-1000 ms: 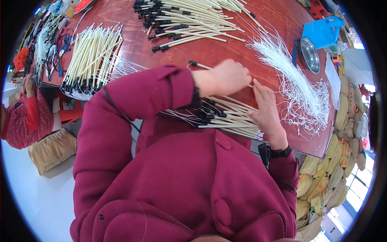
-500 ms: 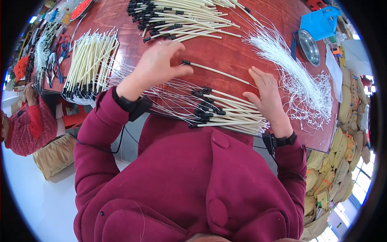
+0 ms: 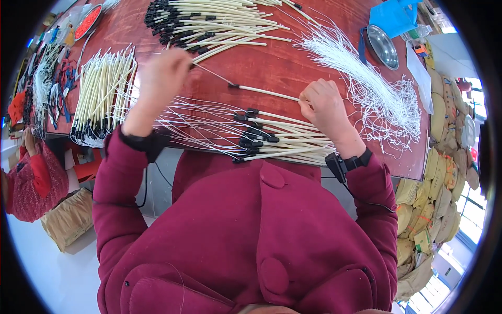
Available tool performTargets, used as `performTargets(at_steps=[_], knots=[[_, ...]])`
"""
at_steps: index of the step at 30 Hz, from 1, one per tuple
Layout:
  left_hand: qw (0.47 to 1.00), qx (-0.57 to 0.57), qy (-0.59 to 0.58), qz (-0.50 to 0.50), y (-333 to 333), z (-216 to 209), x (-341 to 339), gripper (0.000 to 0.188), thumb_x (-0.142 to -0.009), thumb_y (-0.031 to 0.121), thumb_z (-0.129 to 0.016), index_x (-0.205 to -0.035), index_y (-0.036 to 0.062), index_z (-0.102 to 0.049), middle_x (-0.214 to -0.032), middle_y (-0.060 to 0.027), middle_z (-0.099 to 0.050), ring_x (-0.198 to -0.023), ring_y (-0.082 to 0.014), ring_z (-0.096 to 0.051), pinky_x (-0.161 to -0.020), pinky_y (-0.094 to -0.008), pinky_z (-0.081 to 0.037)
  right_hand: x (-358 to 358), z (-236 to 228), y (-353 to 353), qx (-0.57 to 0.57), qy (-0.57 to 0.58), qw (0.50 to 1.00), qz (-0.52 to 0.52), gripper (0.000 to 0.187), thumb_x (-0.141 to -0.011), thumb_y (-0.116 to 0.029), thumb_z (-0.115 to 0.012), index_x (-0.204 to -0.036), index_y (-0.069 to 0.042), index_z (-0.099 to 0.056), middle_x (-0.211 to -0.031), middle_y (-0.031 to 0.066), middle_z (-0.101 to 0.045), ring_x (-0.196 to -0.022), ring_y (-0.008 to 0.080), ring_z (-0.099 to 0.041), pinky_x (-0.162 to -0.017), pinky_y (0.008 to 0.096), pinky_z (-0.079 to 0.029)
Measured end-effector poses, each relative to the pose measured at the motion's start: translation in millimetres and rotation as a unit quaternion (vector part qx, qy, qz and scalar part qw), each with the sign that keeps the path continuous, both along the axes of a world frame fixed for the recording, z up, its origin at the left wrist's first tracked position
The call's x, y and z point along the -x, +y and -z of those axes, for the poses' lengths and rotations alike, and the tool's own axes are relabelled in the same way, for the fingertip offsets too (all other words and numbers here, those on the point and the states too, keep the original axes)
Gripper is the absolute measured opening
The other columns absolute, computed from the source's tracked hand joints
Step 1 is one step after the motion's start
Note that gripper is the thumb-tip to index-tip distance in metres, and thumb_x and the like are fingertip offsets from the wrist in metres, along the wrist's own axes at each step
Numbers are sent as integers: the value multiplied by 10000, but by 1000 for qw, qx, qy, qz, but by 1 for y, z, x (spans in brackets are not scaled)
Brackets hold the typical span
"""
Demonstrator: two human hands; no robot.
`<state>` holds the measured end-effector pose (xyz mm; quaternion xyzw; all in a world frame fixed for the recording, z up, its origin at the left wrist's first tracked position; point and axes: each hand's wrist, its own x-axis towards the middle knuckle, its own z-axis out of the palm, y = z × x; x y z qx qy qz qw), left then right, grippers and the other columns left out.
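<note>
A single cream stick with a black end piece (image 3: 269,93) hangs or lies across the table's middle. My right hand (image 3: 325,104) is closed around its right end, fingers curled together. A thin white string (image 3: 212,73) stretches from the black end piece up and left to my left hand (image 3: 163,81). That hand is pinched on the string and smeared by motion. Just below the single stick lies a bunch of cream sticks with black ends (image 3: 287,137), white strings (image 3: 196,125) trailing leftward from them under my left forearm.
Toward the far side lies a big heap of black-ended sticks (image 3: 219,23). Another stringed bundle (image 3: 102,91) sits at left. At right are a skein of white strings (image 3: 366,83), a metal dish (image 3: 383,48) and a blue container (image 3: 395,18). Another person (image 3: 37,175) sits at far left.
My left hand has moved left and closed, with a string now drawn taut from the stick's black end. My right hand has closed on the stick's other end.
</note>
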<state>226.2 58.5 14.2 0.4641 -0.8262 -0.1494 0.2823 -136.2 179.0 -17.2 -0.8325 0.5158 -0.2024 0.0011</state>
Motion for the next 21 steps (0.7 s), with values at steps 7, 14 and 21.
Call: performTargets(at_steps=[7,14,21], knots=[[955,84,-209,-195,-29,-9,-196,222,-915,199,-719,-996,-8,-714,-1012,-161,-694,-966,-362,-651,-872,-428,-501,43,-18,34,-77,0,997,18,128,-767,-63,-742,-783,-70,-615,-804,41,-611,-822,244,-577,-797,380,-431],[991,29,-123,-31,25,-10,-56,363,-878,168,-744,-1182,-8,-652,-1239,-210,-627,-1121,-384,-611,-962,-463,-490,49,-36,53,-168,-28,985,21,150,-823,-142,-764,-890,-64,-655,-930,75,-642,-924,283,-595,-866,379,-446],[962,-48,-65,261,45,18,84,245,-895,224,-717,-1046,35,-681,-1027,-134,-649,-1006,-350,-631,-888,-460,-513,55,-24,30,-28,-13,989,145,344,-891,-158,-719,-1192,-9,-646,-1144,144,-661,-1076,346,-602,-959,447,-461]])
